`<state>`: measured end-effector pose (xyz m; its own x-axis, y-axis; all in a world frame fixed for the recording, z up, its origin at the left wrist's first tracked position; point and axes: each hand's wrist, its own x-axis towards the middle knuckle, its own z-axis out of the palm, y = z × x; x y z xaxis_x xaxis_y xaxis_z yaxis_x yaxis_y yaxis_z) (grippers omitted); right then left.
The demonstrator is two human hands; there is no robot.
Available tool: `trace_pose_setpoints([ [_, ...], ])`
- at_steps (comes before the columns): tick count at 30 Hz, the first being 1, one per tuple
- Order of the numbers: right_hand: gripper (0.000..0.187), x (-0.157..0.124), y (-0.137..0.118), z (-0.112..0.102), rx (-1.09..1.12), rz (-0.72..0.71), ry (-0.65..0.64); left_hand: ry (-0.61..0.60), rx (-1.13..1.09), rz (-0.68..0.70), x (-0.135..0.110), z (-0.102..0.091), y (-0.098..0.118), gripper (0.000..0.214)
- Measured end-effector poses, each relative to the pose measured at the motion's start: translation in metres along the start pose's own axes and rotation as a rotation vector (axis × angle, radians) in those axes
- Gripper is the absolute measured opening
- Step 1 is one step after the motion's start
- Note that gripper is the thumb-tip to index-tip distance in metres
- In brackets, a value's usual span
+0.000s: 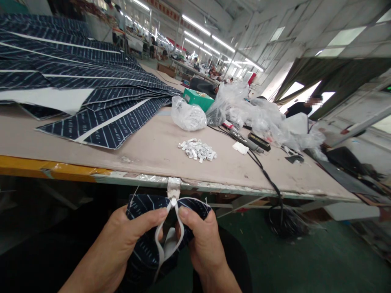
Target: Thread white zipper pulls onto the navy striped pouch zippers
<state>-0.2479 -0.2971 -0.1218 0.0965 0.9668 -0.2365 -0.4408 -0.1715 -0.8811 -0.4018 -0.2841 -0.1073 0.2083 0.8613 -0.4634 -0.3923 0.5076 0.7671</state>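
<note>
A dark blue patterned fabric piece (142, 206) with white zipper tape (159, 249) along its edges is held just below the table's front edge. My left hand (119, 240) pinches its left side, thumb lying near the tape. My right hand (205, 240) grips the right side the same way. Between the thumbs the two tapes meet at a small white zipper slider (174, 202), then bow apart below it. The slider sits against a taped holder (174, 188) on the table edge. My fingers behind the fabric are mostly hidden.
On the table (146, 156) lie a pile of small whitish metal pieces (198, 149), stacked blue fabric panels (100, 122), a green box (198, 99), plastic bags (235, 106) and a grey corded tool (241, 136). Black cable (269, 179) hangs over the edge. A person (301, 108) is at the back right.
</note>
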Motion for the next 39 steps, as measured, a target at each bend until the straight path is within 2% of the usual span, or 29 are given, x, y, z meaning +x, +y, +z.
trace_pose_setpoints([
  [9,0.035,0.0,-0.004,0.0,-0.13,-0.043,-0.001,-0.018,-0.053,0.001,-0.001,0.003,-0.001,0.045],
  [15,0.038,0.001,-0.007,-0.002,-0.15,-0.048,-0.02,0.147,-0.023,0.02,0.0,0.011,-0.002,0.05],
  [20,0.04,-0.001,-0.004,-0.003,-0.171,-0.058,-0.016,0.099,0.01,-0.003,-0.002,0.007,-0.007,0.044],
  [29,0.038,0.0,-0.004,-0.004,-0.209,-0.072,-0.027,0.142,0.0,-0.014,0.005,0.002,-0.012,0.047],
  [34,0.032,0.001,0.002,-0.007,-0.148,-0.064,-0.028,0.125,-0.13,-0.064,0.0,0.01,-0.003,0.048],
  [39,0.032,0.0,0.002,-0.005,-0.071,-0.044,-0.022,0.165,-0.172,-0.072,-0.004,0.014,0.006,0.05],
])
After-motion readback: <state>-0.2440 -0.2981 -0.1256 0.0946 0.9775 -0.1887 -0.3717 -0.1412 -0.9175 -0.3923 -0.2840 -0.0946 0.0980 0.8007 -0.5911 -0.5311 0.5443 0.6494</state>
